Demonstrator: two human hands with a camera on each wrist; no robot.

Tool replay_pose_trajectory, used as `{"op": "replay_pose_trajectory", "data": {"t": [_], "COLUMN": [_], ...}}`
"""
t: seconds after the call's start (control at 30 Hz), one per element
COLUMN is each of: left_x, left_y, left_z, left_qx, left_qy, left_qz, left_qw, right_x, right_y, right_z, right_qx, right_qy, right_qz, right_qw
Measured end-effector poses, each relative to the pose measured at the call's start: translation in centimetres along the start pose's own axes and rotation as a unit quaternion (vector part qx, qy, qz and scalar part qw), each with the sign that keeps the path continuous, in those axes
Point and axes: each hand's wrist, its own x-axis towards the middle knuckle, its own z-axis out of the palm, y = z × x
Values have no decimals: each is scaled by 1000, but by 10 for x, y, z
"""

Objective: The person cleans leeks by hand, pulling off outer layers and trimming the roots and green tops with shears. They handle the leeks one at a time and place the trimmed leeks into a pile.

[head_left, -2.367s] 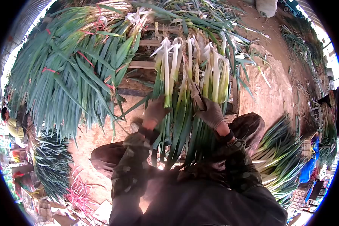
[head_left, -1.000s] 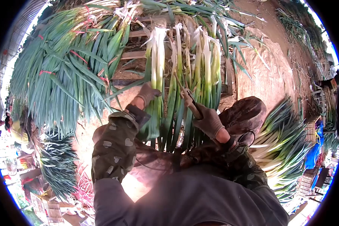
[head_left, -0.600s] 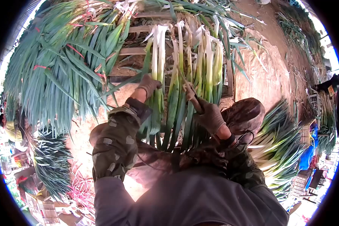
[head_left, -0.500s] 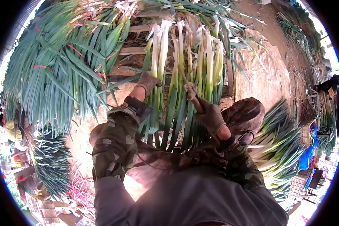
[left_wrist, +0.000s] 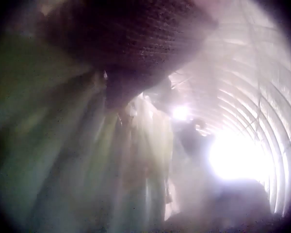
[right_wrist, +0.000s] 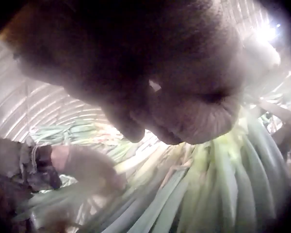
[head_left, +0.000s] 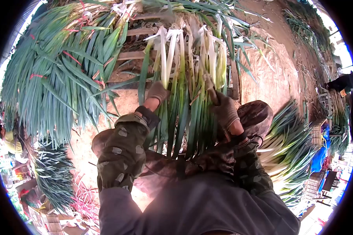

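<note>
Left to right: tied leeks (head_left: 47, 98) lie heaped; the left hand (head_left: 157, 92) grips stalks at the row's edge, apparently keeping them parallel; the leek row (head_left: 181, 78) lies over wooden slats (head_left: 143, 31), long axis running away from the person, white ends outward, leaves lapward; a stick-like tool (head_left: 210, 87) slants up-left, grasped low by the right hand (head_left: 227, 109), presumably freeing its tip.

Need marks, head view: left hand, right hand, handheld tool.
Left hand (head_left: 158, 92): head view, middle of its back.
Right hand (head_left: 226, 109): head view, middle of its back.
Handheld tool (head_left: 211, 88): head view, exposed length.
</note>
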Motion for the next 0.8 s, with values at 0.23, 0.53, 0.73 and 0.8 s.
{"op": "replay_pose_trajectory", "data": {"t": [0.23,0.53,0.73,0.8], "left_x": [6,-4,16,12], "left_y": [-26,-33,-59,-49], "left_z": [21,14,31,27], "left_qx": [16,40,-115,-130], "left_qy": [51,32,-18,-2], "left_qz": [14,-4,2,14], "left_qw": [998,999,993,991], "right_x": [13,-10,-8,-7], "right_y": [1,12,44,49], "right_z": [-18,-5,-35,-43], "right_qx": [-79,-48,-34,-18], "right_qy": [-19,-4,66,64], "right_qz": [-8,-15,10,31], "right_qw": [997,999,997,997]}}
